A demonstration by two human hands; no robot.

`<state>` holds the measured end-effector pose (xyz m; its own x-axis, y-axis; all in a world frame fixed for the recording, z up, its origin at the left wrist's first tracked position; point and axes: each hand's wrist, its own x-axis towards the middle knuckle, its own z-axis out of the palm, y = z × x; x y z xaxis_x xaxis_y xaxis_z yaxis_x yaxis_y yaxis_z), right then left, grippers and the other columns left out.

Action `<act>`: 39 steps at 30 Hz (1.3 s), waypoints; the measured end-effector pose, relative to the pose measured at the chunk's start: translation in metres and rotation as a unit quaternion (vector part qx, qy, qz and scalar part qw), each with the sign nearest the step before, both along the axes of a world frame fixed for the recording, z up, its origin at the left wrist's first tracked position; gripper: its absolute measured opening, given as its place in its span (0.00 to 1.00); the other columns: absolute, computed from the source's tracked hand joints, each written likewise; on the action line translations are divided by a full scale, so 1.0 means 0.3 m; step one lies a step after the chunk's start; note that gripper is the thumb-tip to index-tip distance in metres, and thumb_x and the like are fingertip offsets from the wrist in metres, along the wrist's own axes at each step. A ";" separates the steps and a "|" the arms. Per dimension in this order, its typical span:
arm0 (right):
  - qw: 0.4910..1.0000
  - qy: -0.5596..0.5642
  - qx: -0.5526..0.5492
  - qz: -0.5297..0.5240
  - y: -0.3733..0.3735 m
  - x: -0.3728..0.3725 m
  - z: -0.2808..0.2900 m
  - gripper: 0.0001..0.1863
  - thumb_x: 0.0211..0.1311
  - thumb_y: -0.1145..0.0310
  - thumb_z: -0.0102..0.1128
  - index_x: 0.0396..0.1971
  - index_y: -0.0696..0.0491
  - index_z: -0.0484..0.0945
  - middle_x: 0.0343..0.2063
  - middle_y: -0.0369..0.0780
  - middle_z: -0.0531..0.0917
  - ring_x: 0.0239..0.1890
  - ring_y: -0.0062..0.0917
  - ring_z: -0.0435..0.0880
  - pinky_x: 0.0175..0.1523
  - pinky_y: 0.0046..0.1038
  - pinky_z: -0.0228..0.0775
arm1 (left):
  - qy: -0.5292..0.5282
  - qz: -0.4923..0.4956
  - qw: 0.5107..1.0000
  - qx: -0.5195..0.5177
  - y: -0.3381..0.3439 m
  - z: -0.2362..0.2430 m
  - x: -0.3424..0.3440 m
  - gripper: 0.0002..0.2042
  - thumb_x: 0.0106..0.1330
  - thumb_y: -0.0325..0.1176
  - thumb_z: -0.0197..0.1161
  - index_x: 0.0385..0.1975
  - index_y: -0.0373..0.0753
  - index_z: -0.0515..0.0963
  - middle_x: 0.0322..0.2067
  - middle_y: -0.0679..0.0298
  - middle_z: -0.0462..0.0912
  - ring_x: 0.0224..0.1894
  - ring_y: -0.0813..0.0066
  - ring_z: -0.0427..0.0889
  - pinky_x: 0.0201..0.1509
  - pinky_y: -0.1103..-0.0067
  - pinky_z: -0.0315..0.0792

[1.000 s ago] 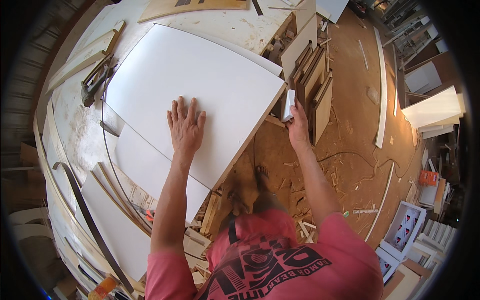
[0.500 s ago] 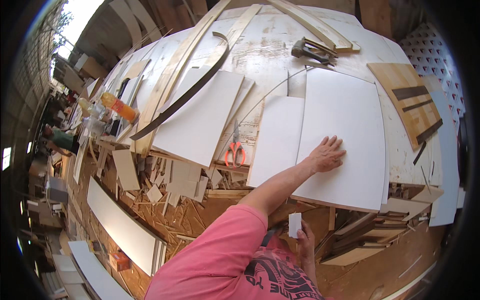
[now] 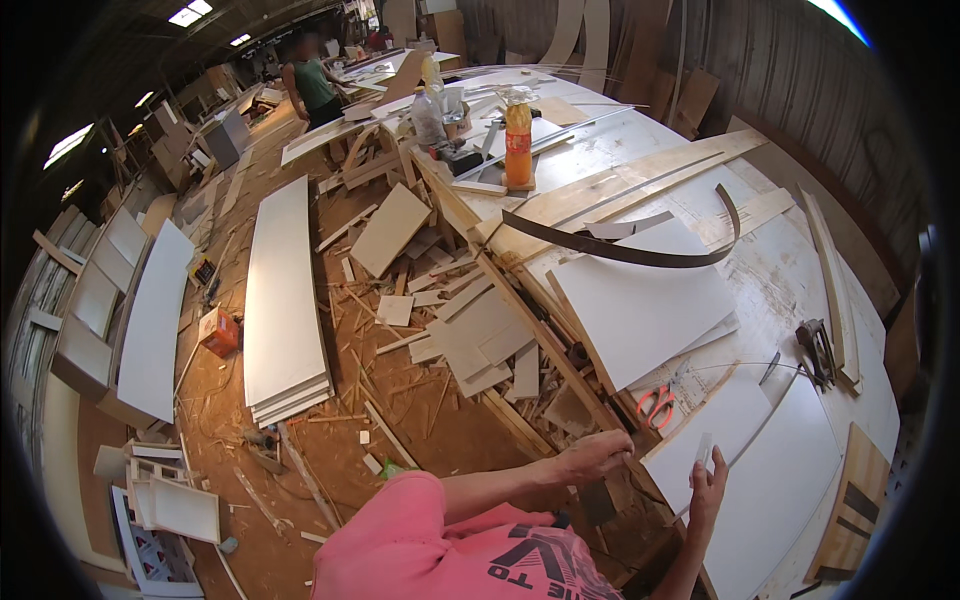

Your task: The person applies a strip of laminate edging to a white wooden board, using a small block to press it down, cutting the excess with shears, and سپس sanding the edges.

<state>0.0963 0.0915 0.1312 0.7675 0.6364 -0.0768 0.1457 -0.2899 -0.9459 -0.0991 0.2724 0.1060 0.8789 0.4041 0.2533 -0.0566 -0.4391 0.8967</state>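
My right hand [image 3: 708, 485] holds up a small white rectangular piece [image 3: 704, 446] between thumb and fingers, above the white panels at the table's near side. Near the table edge, left of it, my left hand [image 3: 597, 457] has its fingers curled in; what they hold, if anything, is hidden. Orange-handled scissors [image 3: 656, 406] lie on the table just beyond my hands. A smaller white panel [image 3: 722, 417] lies beside a larger white panel [image 3: 790, 480] at the right. Another white panel [image 3: 640, 300] lies farther off, with a dark curved strip [image 3: 630, 251] across it.
An orange bottle [image 3: 518, 147] and a clear bottle [image 3: 427, 118] stand on the table's far part. A dark clamp-like tool [image 3: 815, 350] lies right. Wood offcuts [image 3: 480, 335] and long stacked panels [image 3: 287, 300] cover floor at left. A person in green [image 3: 313, 88] stands far back.
My view has swung left. My left hand has come off the large panel and closed near the table edge. The right hand has raised the white piece from beside my body.
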 end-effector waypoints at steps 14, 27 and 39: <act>0.923 -0.298 -0.232 -0.071 0.402 0.109 -0.332 0.27 0.60 0.61 0.55 0.56 0.62 0.67 0.55 0.52 0.67 0.59 0.45 0.65 0.63 0.39 0.57 | 0.128 0.306 0.939 -0.092 0.322 -0.179 -0.773 0.15 0.68 0.42 0.49 0.46 0.39 0.72 0.42 0.53 0.76 0.46 0.57 0.76 0.50 0.70 0.69; 0.988 -0.117 0.011 -0.099 0.354 -0.381 -0.285 0.16 0.64 0.72 0.47 0.50 0.58 0.71 0.28 0.35 0.72 0.25 0.16 0.68 0.31 0.20 0.63 | 0.337 0.359 0.848 -0.198 0.391 -0.588 -1.143 0.18 0.63 0.40 0.51 0.48 0.35 0.72 0.45 0.49 0.78 0.49 0.52 0.76 0.52 0.67 0.69; 0.973 0.007 -0.224 0.053 0.245 -0.508 -0.634 0.20 0.51 0.75 0.45 0.46 0.63 0.73 0.29 0.45 0.78 0.29 0.27 0.77 0.35 0.27 0.68 | 0.371 0.418 0.786 -0.263 0.258 -0.802 -1.437 0.16 0.60 0.42 0.52 0.35 0.35 0.77 0.36 0.51 0.81 0.41 0.56 0.80 0.44 0.67 0.71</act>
<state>-0.0560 0.1649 -0.0591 0.6957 0.6127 -0.3749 0.1852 -0.6573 -0.7305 -0.5303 0.3497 -0.1345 0.0762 0.7965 -0.5998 0.6791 0.3990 0.6162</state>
